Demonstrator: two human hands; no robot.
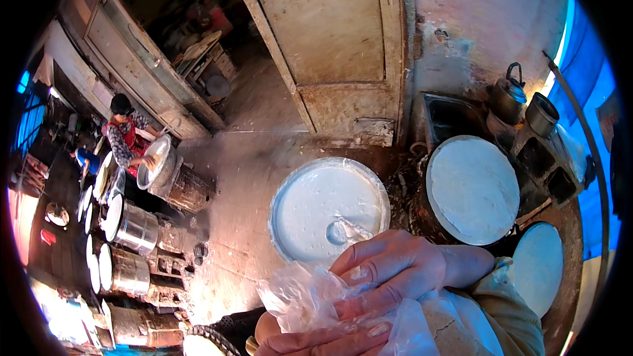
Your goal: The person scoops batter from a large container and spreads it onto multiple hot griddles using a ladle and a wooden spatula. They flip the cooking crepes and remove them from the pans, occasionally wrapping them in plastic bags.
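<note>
My right hand (395, 269) reaches in from the right, its fingers curled over a crumpled clear plastic bag (309, 294). Below it, my left hand (321, 342) holds the same plastic from the near side, partly cut off by the picture's bottom edge. What the bag contains, if anything, cannot be made out. Just beyond my hands, a wide round metal basin (324, 188) on the floor is filled with white liquid. A ladle (353, 229) coated in the liquid rests in it, its bowl partly sunk.
At right stands a pot with a taut white cover (472, 188), with a white disc (538, 267) nearer me. Behind are a kettle (509, 94), a metal pot (542, 113) and hollow blocks (539, 158). Leftward, a person (128, 133) handles a bowl (154, 160) near several steel pots (136, 227).
</note>
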